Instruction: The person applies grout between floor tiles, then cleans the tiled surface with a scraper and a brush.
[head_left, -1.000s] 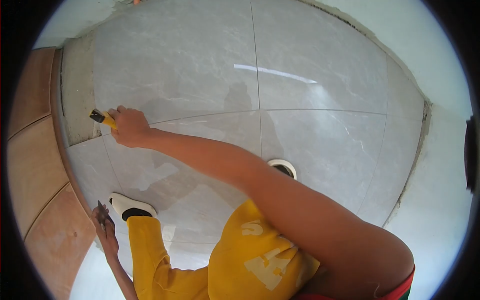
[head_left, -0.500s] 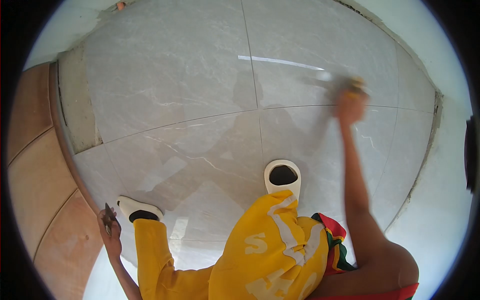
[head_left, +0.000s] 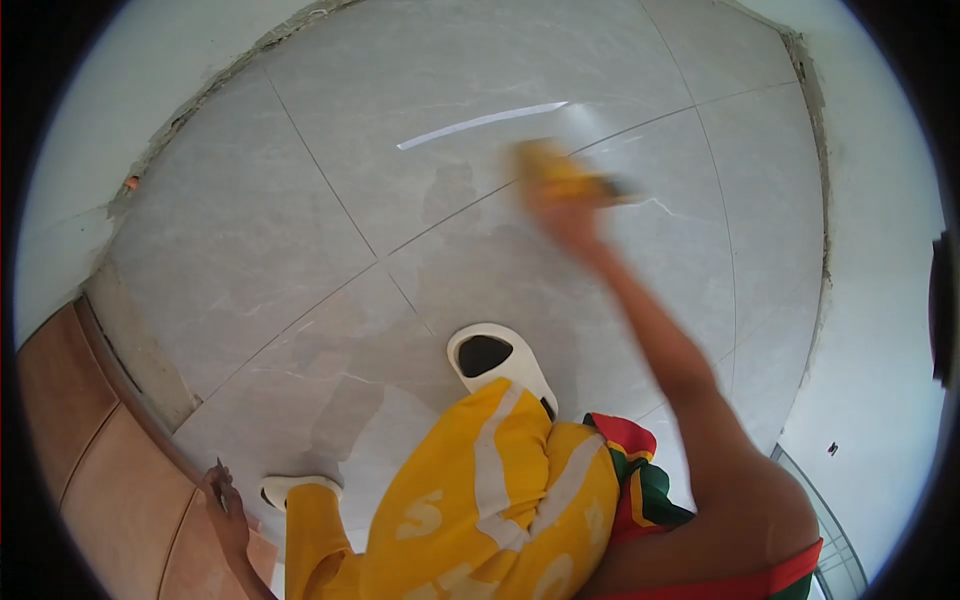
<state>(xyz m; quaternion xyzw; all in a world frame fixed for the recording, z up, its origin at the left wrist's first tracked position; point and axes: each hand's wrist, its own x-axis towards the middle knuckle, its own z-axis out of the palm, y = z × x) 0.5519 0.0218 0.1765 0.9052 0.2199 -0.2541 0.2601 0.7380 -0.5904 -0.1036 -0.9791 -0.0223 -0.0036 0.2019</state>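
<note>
My right hand (head_left: 568,222) is closed around a yellow tool with a dark end (head_left: 556,172), smeared by motion, so its exact kind cannot be made out. It is over the grey tile floor (head_left: 480,215), overlapping a seam between tiles in this view. At the lower left, my left hand (head_left: 229,522) is closed on a small hand tool with a narrow, pointed dark blade (head_left: 222,480), tip upward in the view. That hand is beside the brown panels, low by my left foot.
Brown panels (head_left: 115,460) line the left side. Pale walls (head_left: 880,260) border the tiles, with a rough gap along their edges. A bare cement strip (head_left: 140,335) lies by the panels. My white shoes (head_left: 520,360) stand on the tiles. An orange bit (head_left: 131,183) sits at the far-left wall edge.
The view has turned, so the tile seams now run diagonally. My right hand and the yellow tool have moved left in view. My left hand keeps its blade, now lower in view.
</note>
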